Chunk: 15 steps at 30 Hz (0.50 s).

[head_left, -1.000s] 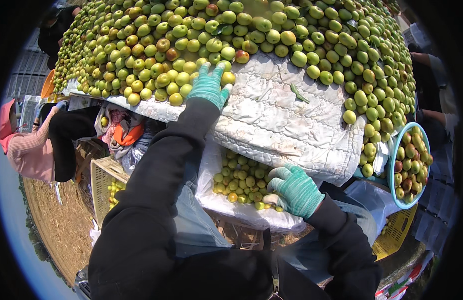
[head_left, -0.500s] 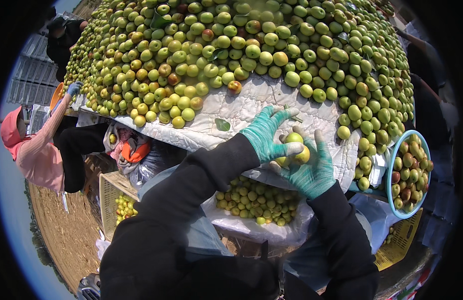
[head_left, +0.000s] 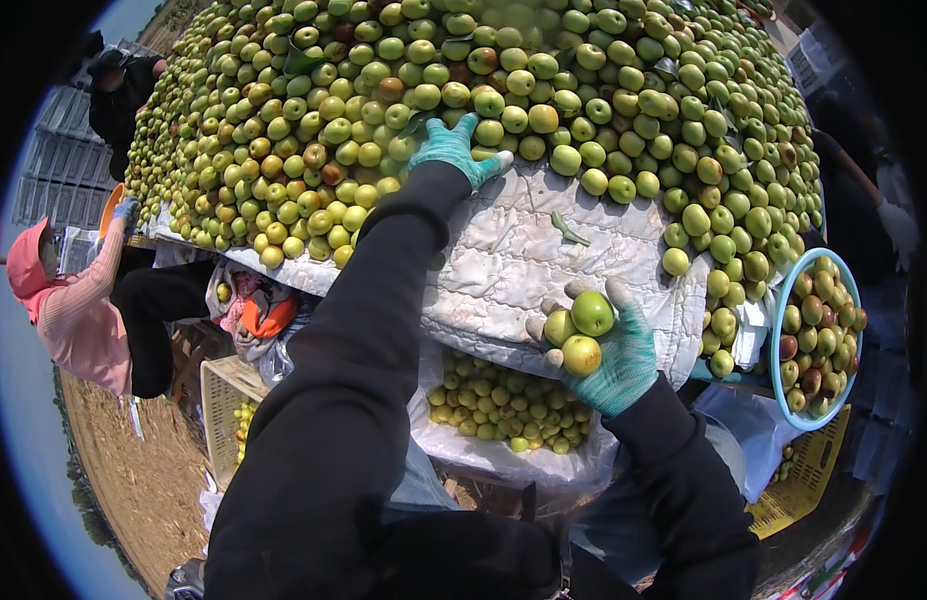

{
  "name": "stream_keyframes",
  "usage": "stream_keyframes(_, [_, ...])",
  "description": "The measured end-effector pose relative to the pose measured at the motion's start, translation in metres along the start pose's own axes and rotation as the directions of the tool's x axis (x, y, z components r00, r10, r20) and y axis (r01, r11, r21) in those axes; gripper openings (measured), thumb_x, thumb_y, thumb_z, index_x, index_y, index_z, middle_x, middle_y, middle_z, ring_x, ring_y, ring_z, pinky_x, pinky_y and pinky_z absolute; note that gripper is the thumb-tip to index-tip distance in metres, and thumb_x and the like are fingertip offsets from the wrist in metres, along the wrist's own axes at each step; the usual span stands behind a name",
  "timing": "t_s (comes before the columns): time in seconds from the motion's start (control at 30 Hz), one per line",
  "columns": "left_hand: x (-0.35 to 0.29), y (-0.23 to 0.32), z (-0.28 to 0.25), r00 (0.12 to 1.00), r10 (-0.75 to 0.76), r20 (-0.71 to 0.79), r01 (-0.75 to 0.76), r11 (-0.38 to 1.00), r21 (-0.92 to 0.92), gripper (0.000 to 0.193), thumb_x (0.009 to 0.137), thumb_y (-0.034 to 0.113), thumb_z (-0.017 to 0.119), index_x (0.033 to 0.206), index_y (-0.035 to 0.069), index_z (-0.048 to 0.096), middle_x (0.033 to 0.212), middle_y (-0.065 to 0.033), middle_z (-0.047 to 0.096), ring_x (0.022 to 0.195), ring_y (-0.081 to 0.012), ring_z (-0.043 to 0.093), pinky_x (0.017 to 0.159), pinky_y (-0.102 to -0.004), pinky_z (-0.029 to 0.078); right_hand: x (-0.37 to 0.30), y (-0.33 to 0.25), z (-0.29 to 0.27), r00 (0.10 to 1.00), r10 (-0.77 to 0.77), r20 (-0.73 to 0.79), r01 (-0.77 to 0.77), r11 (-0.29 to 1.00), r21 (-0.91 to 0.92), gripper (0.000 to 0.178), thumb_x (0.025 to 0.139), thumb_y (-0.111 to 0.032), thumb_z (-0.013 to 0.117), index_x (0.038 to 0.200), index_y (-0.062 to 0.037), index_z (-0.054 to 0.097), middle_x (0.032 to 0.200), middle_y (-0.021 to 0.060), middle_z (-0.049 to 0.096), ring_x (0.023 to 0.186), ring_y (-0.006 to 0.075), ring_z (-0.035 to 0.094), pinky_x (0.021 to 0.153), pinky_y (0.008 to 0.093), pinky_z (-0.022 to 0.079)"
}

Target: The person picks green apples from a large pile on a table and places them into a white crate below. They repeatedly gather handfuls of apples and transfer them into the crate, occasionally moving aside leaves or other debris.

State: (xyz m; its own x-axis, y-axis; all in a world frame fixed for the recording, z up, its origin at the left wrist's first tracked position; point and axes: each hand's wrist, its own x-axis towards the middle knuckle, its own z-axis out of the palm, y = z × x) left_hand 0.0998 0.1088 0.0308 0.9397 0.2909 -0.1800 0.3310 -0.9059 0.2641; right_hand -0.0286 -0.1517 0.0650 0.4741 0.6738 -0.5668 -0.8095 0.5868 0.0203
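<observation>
A big heap of green jujubes (head_left: 643, 110), some tinged yellow or red, covers the far part of a white quilted cloth (head_left: 503, 265). My left hand (head_left: 451, 155), in a teal glove, reaches to the heap's near edge with thumb and fingers spread. Its fingertips are among the fruit, and I see none gripped in it. Palm up over the cloth's near edge, my right hand (head_left: 631, 362) cups three jujubes (head_left: 591, 314). That glove is teal with greyish fingertips. A green leaf with a stem (head_left: 569, 229) lies on the cloth between the hands.
Below the cloth, a plastic-lined container (head_left: 593, 462) holds more jujubes. A light-blue basket (head_left: 783, 385) of redder fruit stands at right, above a yellow crate (head_left: 808, 475). A beige crate (head_left: 218, 410) sits at left. A person in pink (head_left: 83, 325) works at far left; others are at both sides.
My left hand has left the right one and moved up and left to the heap. The right hand has turned palm up with three jujubes.
</observation>
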Motion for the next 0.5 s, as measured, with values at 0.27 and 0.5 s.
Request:
stream_keyframes(0.27, [-0.013,0.002,0.03,0.93,0.359,-0.083,-0.339,0.921,0.19,0.067,0.073,0.05,0.072,0.131,0.023,0.053,0.13,-0.0207,0.045,0.108,-0.0387,0.054,0.093,-0.044,0.047,0.005,-0.003,-0.012,0.998,-0.056,-0.022,0.051,0.982,-0.185,0.046,0.086,-0.05,0.061,0.103,-0.0078,0.056,0.095,0.0067,0.059,0.081,0.0235,0.062,0.052,0.0312,0.052])
stream_keyframes(0.5, [-0.05,0.016,0.037,0.876,0.469,0.11,-0.468,0.883,-0.033,0.058,0.074,0.031,0.071,0.127,0.021,0.053,0.12,-0.0151,0.052,0.106,-0.0329,0.057,0.09,-0.0417,0.049,0.01,-0.019,-0.013,0.939,-0.265,-0.218,0.164,0.906,-0.391,0.038,0.084,-0.044,0.063,0.096,-0.0081,0.059,0.096,0.0067,0.059,0.086,0.019,0.059,0.057,0.034,0.055])
